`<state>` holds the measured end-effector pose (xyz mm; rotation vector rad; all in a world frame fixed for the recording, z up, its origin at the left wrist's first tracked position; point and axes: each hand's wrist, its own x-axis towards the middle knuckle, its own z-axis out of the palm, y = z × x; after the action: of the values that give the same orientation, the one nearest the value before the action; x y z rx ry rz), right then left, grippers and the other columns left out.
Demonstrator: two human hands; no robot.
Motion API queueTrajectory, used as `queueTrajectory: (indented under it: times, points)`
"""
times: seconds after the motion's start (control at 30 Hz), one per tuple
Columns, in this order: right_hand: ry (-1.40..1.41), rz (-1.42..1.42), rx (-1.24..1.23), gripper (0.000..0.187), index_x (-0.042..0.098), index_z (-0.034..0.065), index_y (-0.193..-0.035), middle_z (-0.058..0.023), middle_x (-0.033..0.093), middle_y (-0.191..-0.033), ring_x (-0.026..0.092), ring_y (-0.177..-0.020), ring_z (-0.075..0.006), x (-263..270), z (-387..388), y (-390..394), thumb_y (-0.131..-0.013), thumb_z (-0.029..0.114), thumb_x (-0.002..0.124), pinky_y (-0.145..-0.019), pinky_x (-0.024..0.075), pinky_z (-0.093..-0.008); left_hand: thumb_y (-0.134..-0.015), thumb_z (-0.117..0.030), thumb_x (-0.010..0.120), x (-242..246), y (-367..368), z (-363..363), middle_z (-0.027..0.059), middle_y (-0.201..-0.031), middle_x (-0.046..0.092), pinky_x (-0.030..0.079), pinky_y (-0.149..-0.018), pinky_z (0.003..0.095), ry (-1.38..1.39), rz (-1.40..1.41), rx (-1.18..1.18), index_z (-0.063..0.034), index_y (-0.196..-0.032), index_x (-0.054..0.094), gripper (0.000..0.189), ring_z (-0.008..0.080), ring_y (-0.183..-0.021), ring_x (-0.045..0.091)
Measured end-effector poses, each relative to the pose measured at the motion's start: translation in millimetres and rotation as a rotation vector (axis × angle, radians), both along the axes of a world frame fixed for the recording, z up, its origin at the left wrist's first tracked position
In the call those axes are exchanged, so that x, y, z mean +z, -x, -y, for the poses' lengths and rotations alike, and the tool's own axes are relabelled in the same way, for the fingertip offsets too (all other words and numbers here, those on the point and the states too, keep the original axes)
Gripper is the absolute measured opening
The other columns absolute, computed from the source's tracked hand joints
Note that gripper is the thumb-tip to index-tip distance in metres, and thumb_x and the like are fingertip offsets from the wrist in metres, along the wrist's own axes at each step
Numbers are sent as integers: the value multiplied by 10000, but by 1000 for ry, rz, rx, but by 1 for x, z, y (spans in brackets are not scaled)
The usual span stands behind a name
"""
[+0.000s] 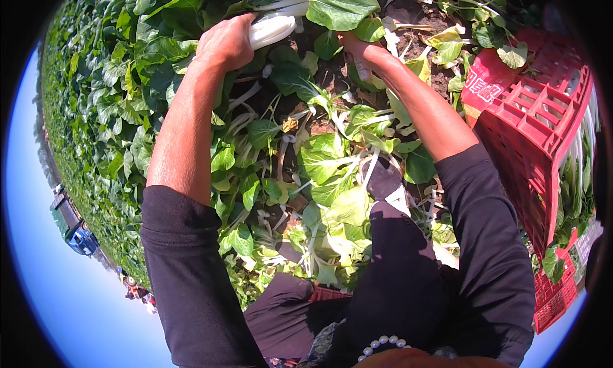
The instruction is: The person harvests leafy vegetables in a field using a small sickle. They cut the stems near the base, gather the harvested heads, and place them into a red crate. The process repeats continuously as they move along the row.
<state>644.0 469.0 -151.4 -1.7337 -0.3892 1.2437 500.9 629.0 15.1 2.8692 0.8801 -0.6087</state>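
At the upper middle my left hand (225, 42) grips a bunch of thick white leaf stems, apparently bok choy (273, 30), with the pale cut-looking end pointing right. A broad green leaf (342, 6) on a white stem spreads just beyond it. My right hand (357, 49) is low over the soil, right of the bunch. Leaves cover part of its fingers, and a narrow pale object (362, 72) shows beneath the palm; whether the hand holds it is unclear. Loose trimmed leaves (325, 162) and white stems litter the ground between my arms.
A red plastic crate (522, 171) stands tilted at my right, with white-stemmed greens (582, 162) behind its wall. More red crates (558, 291) lie farther back. Dense leafy crop (110, 95) fills the left. My shoe (383, 176) rests among the leaves. A blue truck (82, 241) is distant.
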Motion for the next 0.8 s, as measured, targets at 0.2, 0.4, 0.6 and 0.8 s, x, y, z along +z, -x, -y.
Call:
queueTrajectory:
  times: [0.2, 0.4, 0.6, 0.8]
  points:
    - [-399, -175, -292, 173, 641, 39, -864, -8, 618, -743, 549, -663, -92, -24, -17, -4, -863, 208, 603, -607, 464, -285, -724, -75, 562, -3, 7, 12, 174, -1012, 657, 492, -837, 435, 34, -7, 13, -129, -1202, 579, 481, 333, -989, 615]
    - [-486, -91, -202, 186, 638, 27, -850, -2, 621, -758, 529, -676, -79, -33, -6, -11, -888, 191, 558, -615, 447, -291, -731, -85, 566, -8, 15, 18, 177, -966, 662, 492, -814, 442, 12, -31, 32, -131, -1133, 600, 407, 344, -953, 622]
    - [-490, -90, -53, 157, 628, 71, -816, 23, 580, -706, 486, -600, -79, -45, 0, -11, -873, 210, 583, -530, 378, -268, -736, -90, 560, -18, 24, 16, 179, -949, 663, 491, -813, 434, 1, 13, 18, -120, -1129, 599, 396, 345, -944, 624]
    - [-464, -310, -86, 182, 588, 69, -761, 22, 508, -605, 437, -484, -97, -41, -21, -24, -864, 219, 574, -442, 331, -270, -733, -88, 564, -17, 20, 17, 174, -919, 664, 498, -778, 437, -15, 37, -30, -93, -1056, 595, 324, 344, -917, 630]
